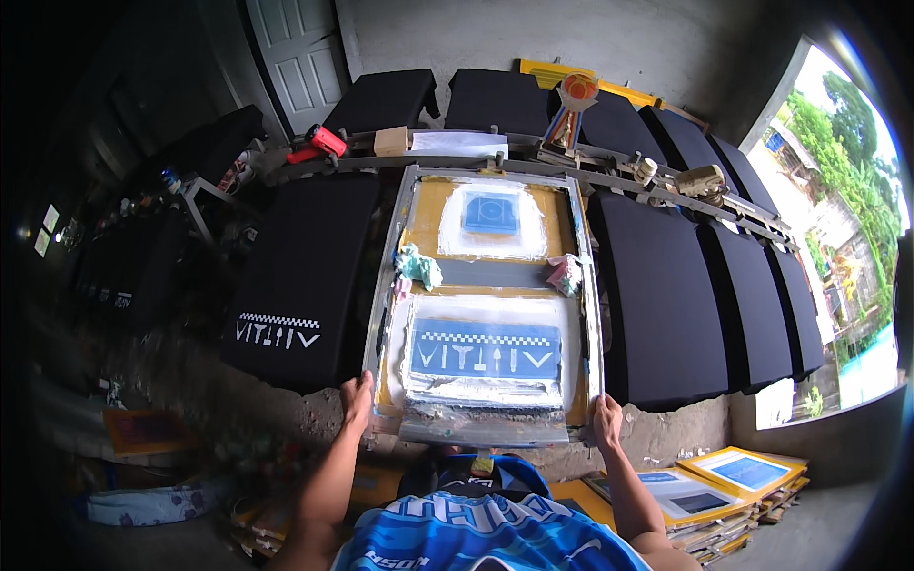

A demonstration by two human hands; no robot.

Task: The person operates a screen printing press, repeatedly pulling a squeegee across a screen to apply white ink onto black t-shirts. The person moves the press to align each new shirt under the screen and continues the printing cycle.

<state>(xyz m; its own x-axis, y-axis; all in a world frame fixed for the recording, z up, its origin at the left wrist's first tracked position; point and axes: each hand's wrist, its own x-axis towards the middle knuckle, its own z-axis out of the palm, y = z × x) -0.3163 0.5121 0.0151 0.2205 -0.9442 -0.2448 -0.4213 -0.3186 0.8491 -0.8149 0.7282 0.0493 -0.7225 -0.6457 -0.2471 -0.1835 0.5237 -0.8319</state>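
The screen [486, 305] (yellow-taped, blue stencils) is laid flat on the desk [666, 419] at centre. Its near corners are gripped by the left hand [358, 400] at 7 o'clock and the right hand [606, 421] at 5 o'clock, fingers clenched on the frame.

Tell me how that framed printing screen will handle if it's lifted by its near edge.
The printing screen probably lifts stiffly as one piece, since a rigid frame runs all round it. The left hand and right hand grip opposite corners, which suggests it is wide and awkward. The wet-looking white ink near that edge may slide or smear.
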